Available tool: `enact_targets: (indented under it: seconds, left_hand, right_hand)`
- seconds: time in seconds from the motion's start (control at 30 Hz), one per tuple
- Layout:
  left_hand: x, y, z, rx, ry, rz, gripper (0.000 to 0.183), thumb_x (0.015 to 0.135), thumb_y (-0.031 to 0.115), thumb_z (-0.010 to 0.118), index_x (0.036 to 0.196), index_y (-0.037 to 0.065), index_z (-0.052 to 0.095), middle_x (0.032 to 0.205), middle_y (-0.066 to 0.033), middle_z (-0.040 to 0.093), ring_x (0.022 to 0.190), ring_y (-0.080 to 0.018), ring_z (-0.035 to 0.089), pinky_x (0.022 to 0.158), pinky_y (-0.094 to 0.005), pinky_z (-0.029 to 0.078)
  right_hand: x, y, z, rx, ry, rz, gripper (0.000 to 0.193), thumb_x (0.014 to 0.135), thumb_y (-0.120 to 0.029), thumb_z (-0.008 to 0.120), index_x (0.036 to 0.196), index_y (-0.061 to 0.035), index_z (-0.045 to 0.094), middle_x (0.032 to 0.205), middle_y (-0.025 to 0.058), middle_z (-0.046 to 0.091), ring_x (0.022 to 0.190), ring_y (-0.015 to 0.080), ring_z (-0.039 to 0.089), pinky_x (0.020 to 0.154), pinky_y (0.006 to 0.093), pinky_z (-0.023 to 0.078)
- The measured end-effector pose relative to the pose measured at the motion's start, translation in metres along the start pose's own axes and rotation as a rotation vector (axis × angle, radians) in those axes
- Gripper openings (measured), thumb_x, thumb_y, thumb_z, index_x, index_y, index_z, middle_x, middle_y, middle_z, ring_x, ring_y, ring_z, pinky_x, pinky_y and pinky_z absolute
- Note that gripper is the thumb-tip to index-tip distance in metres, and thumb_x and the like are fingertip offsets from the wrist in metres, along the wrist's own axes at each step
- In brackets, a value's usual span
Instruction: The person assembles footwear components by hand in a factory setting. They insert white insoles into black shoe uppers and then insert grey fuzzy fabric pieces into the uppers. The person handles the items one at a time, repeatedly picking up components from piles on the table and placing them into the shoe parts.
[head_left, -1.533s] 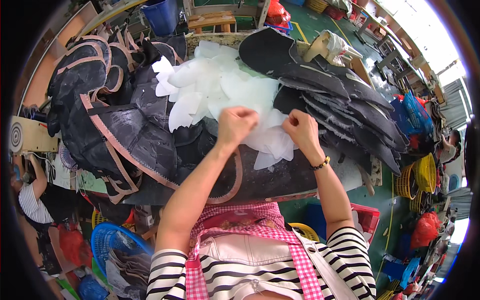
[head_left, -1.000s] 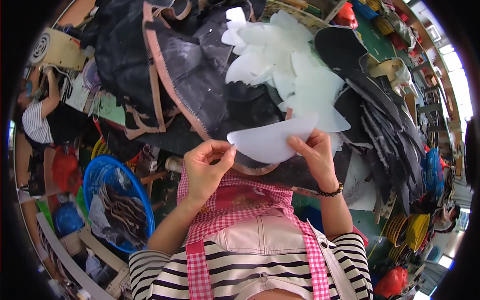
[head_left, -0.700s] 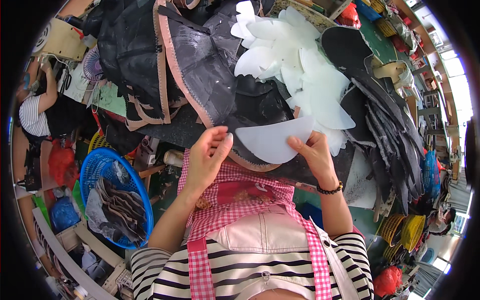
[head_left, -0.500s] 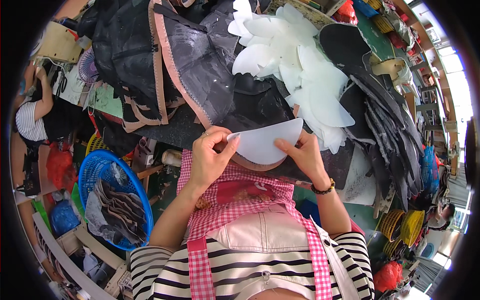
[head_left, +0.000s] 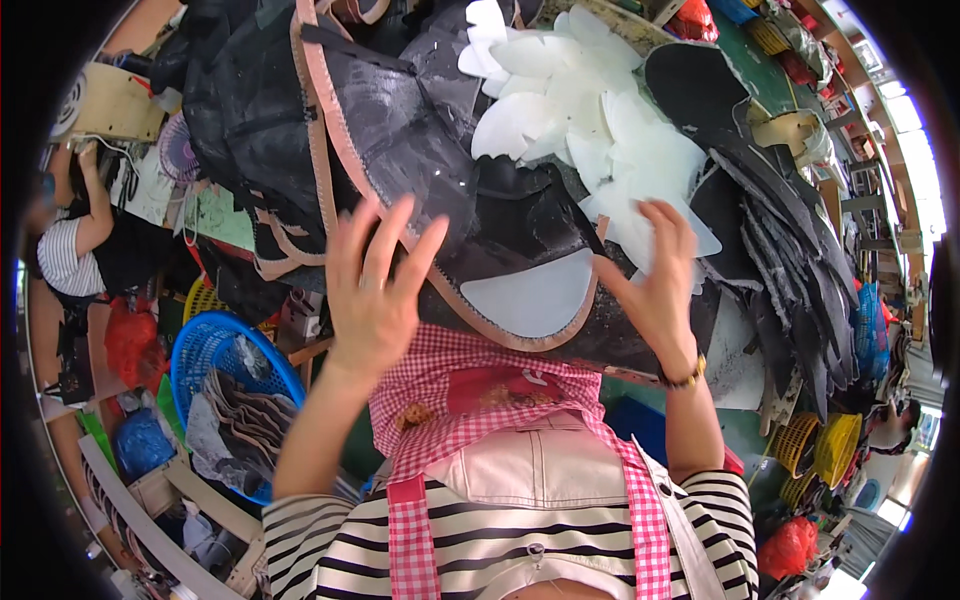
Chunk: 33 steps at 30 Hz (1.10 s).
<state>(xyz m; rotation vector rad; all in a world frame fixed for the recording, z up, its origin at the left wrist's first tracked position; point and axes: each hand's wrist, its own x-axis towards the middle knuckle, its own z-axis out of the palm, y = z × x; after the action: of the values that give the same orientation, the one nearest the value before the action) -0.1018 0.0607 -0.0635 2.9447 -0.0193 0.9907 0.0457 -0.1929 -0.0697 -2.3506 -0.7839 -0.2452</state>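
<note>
A white half-moon sheet [head_left: 535,297] lies flat on the near end of a black shoe upper piece [head_left: 420,130], inside its stitched tan edge. Over the upper's left part hovers my left hand [head_left: 375,290], slightly blurred, fingers spread, holding nothing. My right hand [head_left: 655,285] is open too, its thumb close to the right tip of the white sheet and its fingers in front of the loose pile of similar white pieces [head_left: 560,120]. Whether either hand touches anything beneath it I cannot tell.
More black upper pieces [head_left: 250,120] are heaped at the left, and a stack of dark cut pieces [head_left: 780,250] lies at the right. Below the table's left side stands a blue basket [head_left: 290,375] with cut pieces. A person [head_left: 75,240] works at the far left.
Both hands have let go of the white half-moon sheet, which now lies flat on the black upper. My left hand has moved left and up, my right hand right and up.
</note>
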Motion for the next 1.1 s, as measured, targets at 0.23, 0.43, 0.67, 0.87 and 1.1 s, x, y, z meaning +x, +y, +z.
enact_targets:
  seconds: [0.23,0.43,0.67,0.87,1.1]
  left_hand:
    - [0.023,-0.044,-0.004,-0.025,-0.212,0.385,0.036,0.079,0.012,0.06,0.115,0.007,0.064,0.128,-0.0116,0.058,0.123,-0.0308,0.052,0.107,-0.0538,0.035]
    - [-0.035,0.054,0.054,-0.276,-0.261,0.265,0.042,0.08,0.012,0.057,0.121,0.005,0.061,0.125,-0.015,0.058,0.118,-0.0329,0.055,0.105,-0.0513,0.037]
    - [-0.042,0.036,0.049,-0.246,-0.35,0.253,0.041,0.078,0.011,0.058,0.117,-0.001,0.06,0.121,-0.0202,0.061,0.115,-0.0352,0.058,0.104,-0.0477,0.04]
    - [-0.015,0.034,0.004,-0.701,-0.44,-0.136,0.046,0.078,0.014,0.071,0.12,-0.002,0.058,0.121,-0.0194,0.062,0.114,-0.0281,0.06,0.099,-0.0394,0.045]
    - [-0.002,0.017,-0.007,-1.905,-0.439,-0.93,0.033,0.082,0.009,0.072,0.114,0.0,0.065,0.107,-0.0081,0.067,0.104,-0.0161,0.061,0.085,-0.032,0.051]
  right_hand:
    - [0.065,0.005,-0.042,-0.069,-0.353,-0.283,0.029,0.067,-0.019,0.078,0.082,0.0005,0.062,0.122,0.0118,0.058,0.112,0.0344,0.049,0.097,0.0439,0.037]
    - [0.114,0.033,-0.088,-0.016,-0.536,-0.122,0.041,0.07,-0.009,0.073,0.109,-0.0025,0.062,0.124,0.0129,0.057,0.121,0.0314,0.051,0.103,0.0393,0.038]
    - [0.129,-0.005,0.064,-0.236,-0.323,-0.507,0.039,0.075,-0.018,0.07,0.111,-0.0059,0.061,0.11,0.0158,0.061,0.107,0.031,0.059,0.092,0.0384,0.048]
    - [0.136,-0.046,0.025,0.065,-0.003,-0.515,0.019,0.088,-0.006,0.059,0.106,-0.0026,0.065,0.093,0.0151,0.067,0.077,0.0256,0.066,0.067,0.0344,0.052]
    - [-0.006,-0.078,0.008,0.797,0.108,0.282,0.039,0.079,-0.001,0.072,0.109,-0.0017,0.048,0.098,0.0065,0.061,0.083,0.011,0.062,0.07,0.0233,0.052]
